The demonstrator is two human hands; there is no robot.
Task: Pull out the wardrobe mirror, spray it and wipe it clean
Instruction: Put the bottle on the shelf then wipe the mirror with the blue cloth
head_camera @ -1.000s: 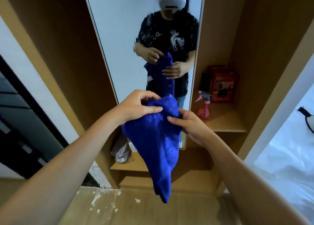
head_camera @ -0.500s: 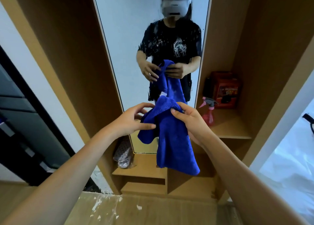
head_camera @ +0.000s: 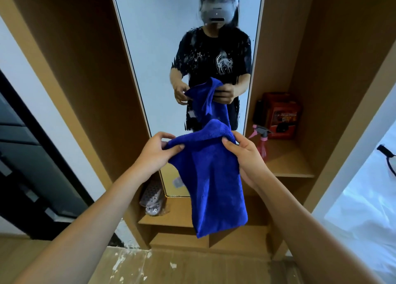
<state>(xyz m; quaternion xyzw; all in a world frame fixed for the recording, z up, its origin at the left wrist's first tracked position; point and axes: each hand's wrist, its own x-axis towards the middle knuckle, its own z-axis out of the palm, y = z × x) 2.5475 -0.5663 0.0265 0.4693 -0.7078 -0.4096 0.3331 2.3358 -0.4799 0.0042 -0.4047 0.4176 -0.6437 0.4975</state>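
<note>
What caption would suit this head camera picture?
Both hands, left hand and right hand, hold up a blue cloth before the spray-speckled wardrobe mirror.

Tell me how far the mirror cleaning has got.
Done: the mirror is out and looks sprayed, with droplets on the glass; the spray bottle is back on the shelf. In hand: left hand and right hand grip the blue cloth. Left: wiping.

A pink spray bottle (head_camera: pixel 261 141) and a red box (head_camera: pixel 282 114) are set on the right wooden shelf (head_camera: pixel 287 166), the bottle just before the box. Grey slippers (head_camera: pixel 151 198) are kept on the lower shelf (head_camera: pixel 171 216).
</note>
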